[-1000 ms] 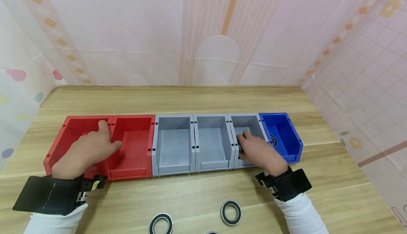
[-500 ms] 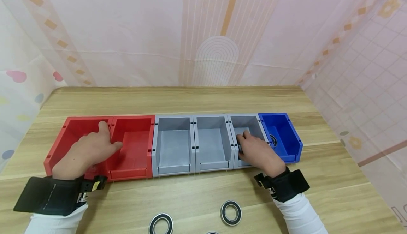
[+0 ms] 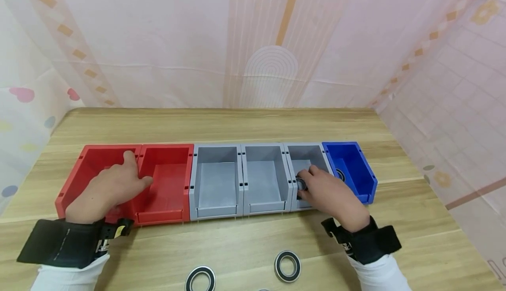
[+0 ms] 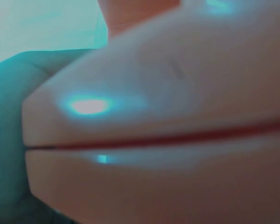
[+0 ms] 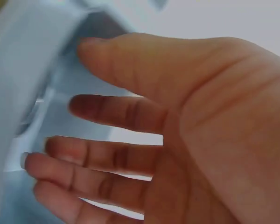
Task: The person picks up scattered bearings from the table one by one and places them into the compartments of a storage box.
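My left hand (image 3: 110,185) grips the adjoining walls between two red bins, the left red bin (image 3: 68,190) and the right red bin (image 3: 168,185), its thumb over the right one. In the left wrist view those walls (image 4: 144,116) fill most of the picture, blurred. My right hand (image 3: 332,196) reaches into the rightmost grey bin (image 3: 310,151). A ball bearing (image 3: 301,183) leans there against the left wall, right by the fingertips. In the right wrist view the fingers (image 5: 116,114) are spread and relaxed, with nothing between them and the thumb.
Two more grey bins (image 3: 216,185) stand in the middle of the row. At the right end a blue bin (image 3: 356,168) holds a bearing (image 3: 340,174). Bearings (image 3: 287,266) lie on the wooden table (image 3: 237,242) in front, one cut off by the frame's bottom edge.
My right hand has loosened from the bearing and drawn slightly right, so the bearing shows more at the bin's left wall. The left hand stays in place.
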Motion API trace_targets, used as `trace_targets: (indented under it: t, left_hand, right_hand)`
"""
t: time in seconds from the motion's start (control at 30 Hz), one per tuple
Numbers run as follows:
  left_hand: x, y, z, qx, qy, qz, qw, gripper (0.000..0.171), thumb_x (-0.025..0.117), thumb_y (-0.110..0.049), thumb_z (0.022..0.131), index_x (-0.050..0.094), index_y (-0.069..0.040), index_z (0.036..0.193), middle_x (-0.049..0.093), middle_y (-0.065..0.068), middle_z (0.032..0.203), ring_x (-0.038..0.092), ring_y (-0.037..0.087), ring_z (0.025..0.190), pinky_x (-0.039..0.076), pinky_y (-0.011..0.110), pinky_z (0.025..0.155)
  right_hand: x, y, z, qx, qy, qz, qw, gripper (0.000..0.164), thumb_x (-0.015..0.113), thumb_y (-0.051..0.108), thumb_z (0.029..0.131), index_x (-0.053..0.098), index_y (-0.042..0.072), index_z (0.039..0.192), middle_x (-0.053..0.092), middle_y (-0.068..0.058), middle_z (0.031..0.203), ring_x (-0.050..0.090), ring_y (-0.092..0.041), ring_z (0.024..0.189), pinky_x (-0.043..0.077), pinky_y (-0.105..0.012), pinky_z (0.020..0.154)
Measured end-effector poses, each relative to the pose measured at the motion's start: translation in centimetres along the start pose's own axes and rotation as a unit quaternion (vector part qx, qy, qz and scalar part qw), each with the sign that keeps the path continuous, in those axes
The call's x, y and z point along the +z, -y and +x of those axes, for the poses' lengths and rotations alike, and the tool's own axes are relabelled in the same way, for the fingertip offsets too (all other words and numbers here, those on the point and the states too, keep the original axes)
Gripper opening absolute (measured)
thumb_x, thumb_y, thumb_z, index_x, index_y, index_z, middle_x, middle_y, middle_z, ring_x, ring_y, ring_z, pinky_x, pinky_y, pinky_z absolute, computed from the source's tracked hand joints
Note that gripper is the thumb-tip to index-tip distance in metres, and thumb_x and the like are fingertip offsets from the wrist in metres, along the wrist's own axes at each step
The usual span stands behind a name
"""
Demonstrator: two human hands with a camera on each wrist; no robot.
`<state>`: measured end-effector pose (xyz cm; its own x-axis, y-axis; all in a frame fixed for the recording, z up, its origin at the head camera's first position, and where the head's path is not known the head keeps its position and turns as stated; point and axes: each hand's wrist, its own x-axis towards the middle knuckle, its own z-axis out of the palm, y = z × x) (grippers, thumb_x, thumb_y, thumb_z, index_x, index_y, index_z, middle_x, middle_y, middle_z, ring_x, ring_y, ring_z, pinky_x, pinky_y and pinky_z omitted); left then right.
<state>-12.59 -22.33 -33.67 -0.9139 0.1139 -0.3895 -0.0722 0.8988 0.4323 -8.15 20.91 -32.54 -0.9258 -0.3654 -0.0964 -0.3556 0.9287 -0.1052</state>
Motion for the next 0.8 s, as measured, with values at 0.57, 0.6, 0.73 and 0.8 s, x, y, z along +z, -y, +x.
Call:
trace_targets:
  t: [0.57, 0.6, 0.73, 0.8]
  left_hand:
    - [0.0, 0.0, -0.1, 0.002, 0.001, -0.005, 1.0, 0.071, 0.068, -0.027, 0.083, 0.02, 0.012, 0.117, 0.053, 0.011, 0.069, 0.054, 0.023, 0.054, 0.05, 0.031, 0.047]
    - [0.0, 0.0, -0.1, 0.001, 0.001, -0.005, 1.0, 0.071, 0.068, -0.027, 0.083, 0.02, 0.012, 0.117, 0.053, 0.011, 0.069, 0.054, 0.023, 0.054, 0.05, 0.031, 0.047]
    - [-0.1, -0.1, -0.1, -0.002, 0.003, -0.005, 1.0, 0.073, 0.07, -0.027, 0.082, 0.02, 0.012, 0.118, 0.054, 0.011, 0.069, 0.055, 0.024, 0.055, 0.05, 0.031, 0.047]
    - [-0.1, -0.2, -0.1, -0.003, 0.003, -0.006, 1.0, 0.074, 0.07, -0.026, 0.081, 0.019, 0.012, 0.119, 0.054, 0.011, 0.069, 0.055, 0.024, 0.055, 0.05, 0.03, 0.046]
  right_hand:
    - [-2.3, 4.2, -3.3, -0.082, 0.037, 0.021, 0.996, 0.029, 0.073, 0.027, 0.085, 0.061, 0.008, 0.105, 0.053, 0.003, 0.088, 0.051, -0.01, 0.071, 0.047, -0.025, 0.061]
    - [-2.3, 4.4, -3.4, -0.095, 0.039, 0.02, 0.995, 0.03, 0.073, 0.027, 0.085, 0.061, 0.009, 0.105, 0.052, 0.003, 0.089, 0.052, -0.01, 0.072, 0.047, -0.025, 0.061]
    - [-1.9, 5.2, -3.6, -0.146, 0.041, 0.013, 0.988, 0.031, 0.072, 0.031, 0.085, 0.061, 0.009, 0.104, 0.051, 0.004, 0.089, 0.052, -0.008, 0.072, 0.047, -0.024, 0.061]
    - [-1.5, 5.9, -3.6, -0.175, 0.041, 0.011, 0.984, 0.033, 0.072, 0.034, 0.085, 0.062, 0.01, 0.105, 0.051, 0.005, 0.09, 0.051, -0.007, 0.073, 0.046, -0.022, 0.063]
